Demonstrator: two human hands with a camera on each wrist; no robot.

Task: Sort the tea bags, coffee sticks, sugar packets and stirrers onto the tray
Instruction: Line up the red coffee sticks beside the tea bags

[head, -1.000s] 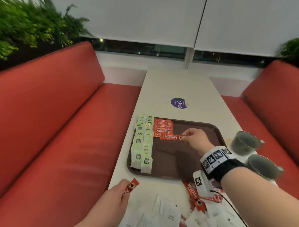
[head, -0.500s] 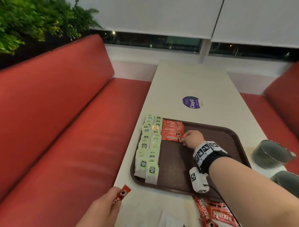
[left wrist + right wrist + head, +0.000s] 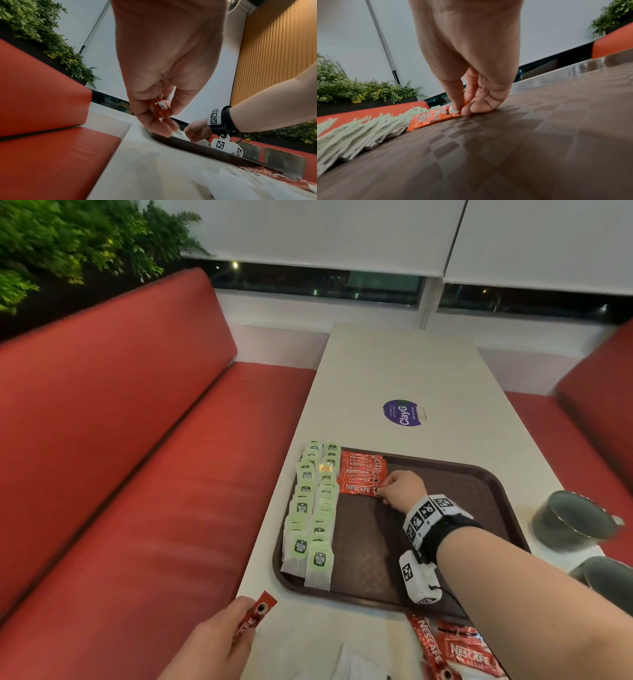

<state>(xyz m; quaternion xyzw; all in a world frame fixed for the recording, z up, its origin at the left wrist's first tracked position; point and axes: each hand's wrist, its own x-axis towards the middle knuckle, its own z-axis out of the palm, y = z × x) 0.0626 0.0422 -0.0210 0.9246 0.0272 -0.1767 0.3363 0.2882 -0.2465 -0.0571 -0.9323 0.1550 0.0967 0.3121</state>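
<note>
A brown tray [image 3: 493, 494] lies on the white table. Green-tagged tea bags [image 3: 310, 518] fill its left side in two rows. Beside them sits a stack of red coffee sticks [image 3: 361, 470]. My right hand [image 3: 394, 487] pinches the right end of the nearest coffee stick [image 3: 429, 119], which lies flat on the tray floor [image 3: 522, 135] against the stack. My left hand [image 3: 219, 642] is near the table's front left edge and grips another red coffee stick [image 3: 255, 616], also seen between its fingers [image 3: 160, 112]. More coffee sticks [image 3: 455, 648] lie loose in front of the tray.
Two grey metal cups [image 3: 572, 523] stand right of the tray. White packets [image 3: 356, 662] lie on the table at the bottom edge. A purple round sticker [image 3: 402, 413] marks the table's middle. Red bench seats [image 3: 137, 474] flank the table on both sides.
My right hand carried its coffee stick left and set it down against the red stack on the tray. My left hand kept its stick near the table's front edge.
</note>
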